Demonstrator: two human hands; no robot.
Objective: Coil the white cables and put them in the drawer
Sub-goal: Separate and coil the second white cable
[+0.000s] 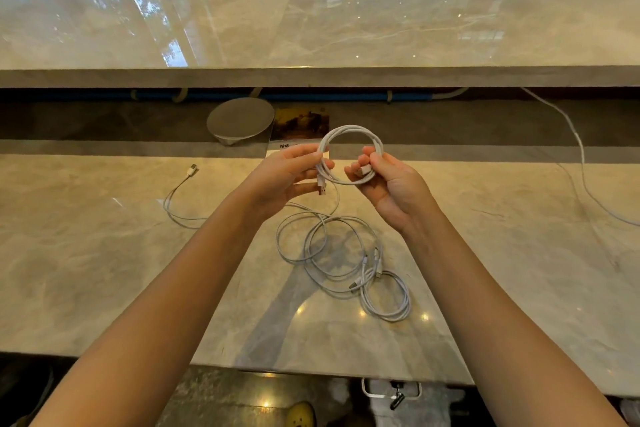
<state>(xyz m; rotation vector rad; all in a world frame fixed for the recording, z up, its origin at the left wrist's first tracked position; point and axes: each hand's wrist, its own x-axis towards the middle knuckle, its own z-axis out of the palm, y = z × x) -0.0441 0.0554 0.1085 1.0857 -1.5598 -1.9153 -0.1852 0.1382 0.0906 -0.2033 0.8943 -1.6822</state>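
One white cable (349, 132) coiled, loose cables (332, 253) waiting nearer.
My left hand (287, 177) and right hand (391, 184) pinched its sides above the marble counter (104, 253); tucking its end seemed next, then the unseen drawer.

Bare forearms (180, 288); left hand (284, 177), right hand (394, 187) bare.

Coiled white cable (346, 129): neat multi-loop ring, upright, pinched between my left fingers (304, 153) and right fingers (367, 163), USB plug dangling under the left ones. Loose white cables (363, 267): overlapping loops lying flat below my fingers. Stray cable (166, 206) off to their left.
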